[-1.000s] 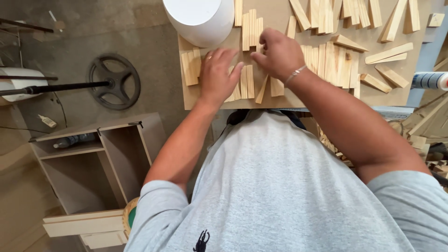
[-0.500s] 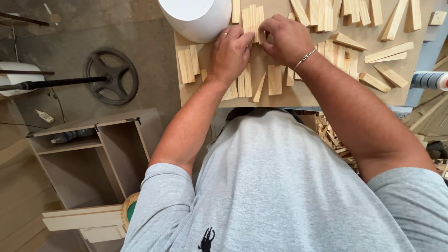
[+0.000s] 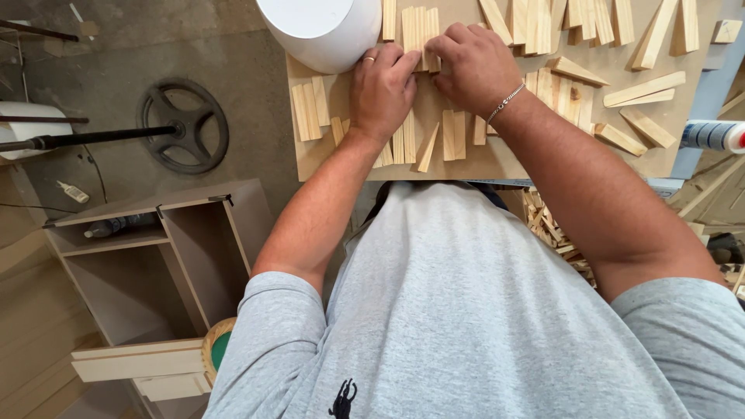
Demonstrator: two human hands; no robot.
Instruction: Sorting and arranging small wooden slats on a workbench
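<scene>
On a brown board (image 3: 497, 159) lie several small pale wooden wedges (image 3: 454, 133), some loose, some side by side. My left hand (image 3: 380, 89), with a ring on one finger, and my right hand (image 3: 473, 66), with a thin bracelet at the wrist, meet on a tight row of upright wedges (image 3: 419, 27) at the far side of the board. Fingertips of both hands pinch the row from its two sides. A large white round tub (image 3: 322, 31) stands just left of my left hand, touching the board's far corner.
A black handwheel (image 3: 182, 124) on a rod lies on the floor at left. A brown open cabinet (image 3: 155, 248) stands below it, with a small bottle on its shelf. A heap of wedge offcuts (image 3: 555, 229) sits under the board. A white tube (image 3: 714, 136) pokes in at right.
Both hands slid away from me, from the near wedges to the row at the far side, and closed together on it.
</scene>
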